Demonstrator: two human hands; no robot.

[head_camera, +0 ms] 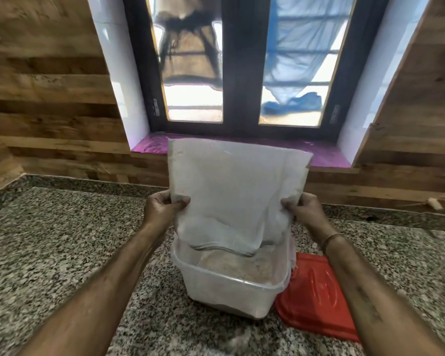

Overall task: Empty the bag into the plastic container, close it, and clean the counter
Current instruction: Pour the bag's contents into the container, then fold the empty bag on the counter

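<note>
Both hands grip the clear bag (231, 191) at mid-frame, the left hand (162, 209) pinching its left edge, the right hand (302, 210) its right edge. Its open mouth hangs into the plastic container (229, 289) on the counter (49, 240). A red lid (316, 296) lies at the container's right, partly behind the forearm. The contents are blurred.

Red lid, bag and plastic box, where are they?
Red lid (316, 294): head view, middle of its top.
Bag (234, 191): head view, middle of its front.
Plastic container (226, 291): head view, near wall.
</note>
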